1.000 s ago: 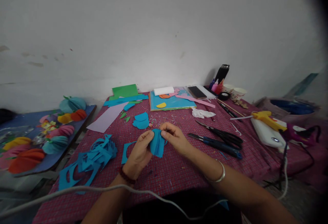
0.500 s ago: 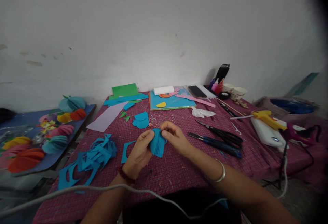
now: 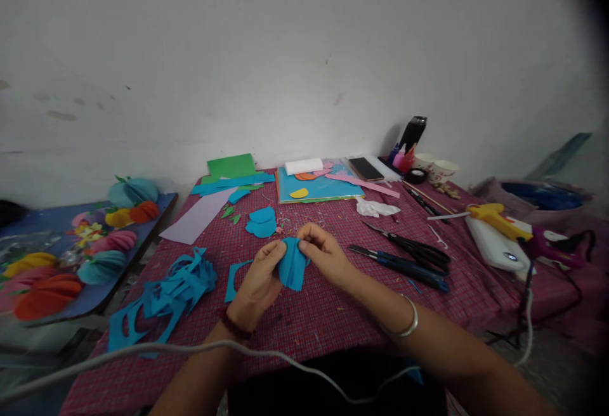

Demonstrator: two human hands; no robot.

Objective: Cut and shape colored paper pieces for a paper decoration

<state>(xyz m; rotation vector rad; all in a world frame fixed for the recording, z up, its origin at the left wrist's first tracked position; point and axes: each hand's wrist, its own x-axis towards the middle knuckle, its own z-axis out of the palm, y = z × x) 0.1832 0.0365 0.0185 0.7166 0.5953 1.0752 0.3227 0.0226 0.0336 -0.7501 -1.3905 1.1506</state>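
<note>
Between my two hands is a bundle of folded blue paper pieces (image 3: 291, 269), its layers fanned a little at the lower edge. My left hand (image 3: 259, 276) pinches its left side between thumb and fingers. My right hand (image 3: 326, 256) pinches the upper right edge, fingertips pressed to the paper. Just behind the hands lie some blue paper half-circles (image 3: 262, 222). A blue paper offcut (image 3: 231, 281) sits partly hidden by my left hand. Scissors (image 3: 413, 250) and a blue-black utility knife (image 3: 404, 267) lie to the right of my right hand.
Blue paper scraps (image 3: 181, 286) are heaped at the left. On a side board (image 3: 157, 216) stand several paper pumpkins. A yellow and purple glue gun (image 3: 499, 222) rests on a white box at the right. A white cable (image 3: 228, 344) crosses in front of my forearms.
Both hands keep nearly the same place and grip on the blue paper bundle. Only a very slight shift of the view shows.
</note>
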